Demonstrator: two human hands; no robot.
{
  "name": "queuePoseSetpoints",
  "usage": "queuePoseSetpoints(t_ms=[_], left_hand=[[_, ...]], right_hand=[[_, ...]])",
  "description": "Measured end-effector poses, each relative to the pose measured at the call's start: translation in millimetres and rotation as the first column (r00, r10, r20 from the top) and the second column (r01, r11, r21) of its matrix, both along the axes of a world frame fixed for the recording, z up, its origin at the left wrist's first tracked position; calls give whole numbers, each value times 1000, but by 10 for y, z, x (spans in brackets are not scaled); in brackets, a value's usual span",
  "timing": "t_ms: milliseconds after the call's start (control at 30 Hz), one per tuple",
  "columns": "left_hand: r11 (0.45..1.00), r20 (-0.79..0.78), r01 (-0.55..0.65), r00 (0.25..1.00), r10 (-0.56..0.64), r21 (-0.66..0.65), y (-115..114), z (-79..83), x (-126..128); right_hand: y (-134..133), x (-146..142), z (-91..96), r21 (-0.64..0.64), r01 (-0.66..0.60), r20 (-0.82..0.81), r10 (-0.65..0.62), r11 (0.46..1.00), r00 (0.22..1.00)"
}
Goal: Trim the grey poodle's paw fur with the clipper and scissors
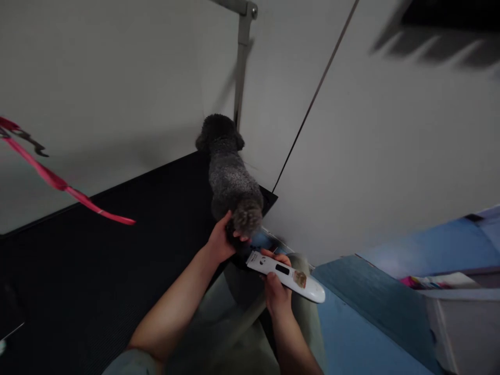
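A grey curly-haired dog stands at the corner of a black table, its head turned away from me. My left hand is closed around one of its dark hind legs, just below the fluffy tail. In my right hand is a white hair clipper, gripped along its body with the thumb on the near side. The clipper's blade end points left, close to the held leg; whether it touches the hair I cannot tell.
A grey metal post rises behind the dog by the wall. A red strap with a metal clip hangs over the table at left. At right are a blue-grey panel and a pale bin.
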State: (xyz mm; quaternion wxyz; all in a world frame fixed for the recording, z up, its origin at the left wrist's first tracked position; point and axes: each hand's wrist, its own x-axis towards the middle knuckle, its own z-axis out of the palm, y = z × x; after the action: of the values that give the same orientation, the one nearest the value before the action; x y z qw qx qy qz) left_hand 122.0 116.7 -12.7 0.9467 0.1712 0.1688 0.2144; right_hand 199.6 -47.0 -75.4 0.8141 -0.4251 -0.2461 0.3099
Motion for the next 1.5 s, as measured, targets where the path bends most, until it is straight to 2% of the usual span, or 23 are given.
queuePoseSetpoints(t_ms=[133,267,367,500,700,833,1033,1167,1300,1400,1500], left_hand=[[988,87,10,996,4,-157,-120,70,-26],[957,93,-38,993,67,-287,-221,130,-13],[950,106,-99,985,136,-297,-266,147,-3],[953,131,-108,980,150,-284,-300,190,-24],[941,95,-177,973,212,-290,-309,312,-63],[936,47,-187,977,209,-299,-298,320,-62],[946,-23,-179,984,179,-271,-301,306,-28],[945,-1,-162,986,168,-284,-298,315,-37],[924,4,-220,973,233,-312,-264,301,-51],[916,-44,-252,967,251,-312,-235,292,-44],[926,-19,-223,973,228,-305,-221,301,-30]], right_hand=[[-92,-48,-32,42,24,216,-32,999,976],[-215,-78,34,23,65,324,-70,998,943],[-252,-102,96,39,23,384,-36,999,923],[-259,-96,173,100,9,407,-49,995,912],[-238,-11,275,108,-122,439,63,987,896],[-188,33,369,84,-181,458,123,980,880],[-79,139,484,-1,-180,382,167,984,909],[31,173,376,79,-248,226,225,966,948],[126,130,225,137,-264,84,254,955,964],[149,123,174,111,-310,37,308,944,951],[98,201,187,60,-385,32,384,921,923]])
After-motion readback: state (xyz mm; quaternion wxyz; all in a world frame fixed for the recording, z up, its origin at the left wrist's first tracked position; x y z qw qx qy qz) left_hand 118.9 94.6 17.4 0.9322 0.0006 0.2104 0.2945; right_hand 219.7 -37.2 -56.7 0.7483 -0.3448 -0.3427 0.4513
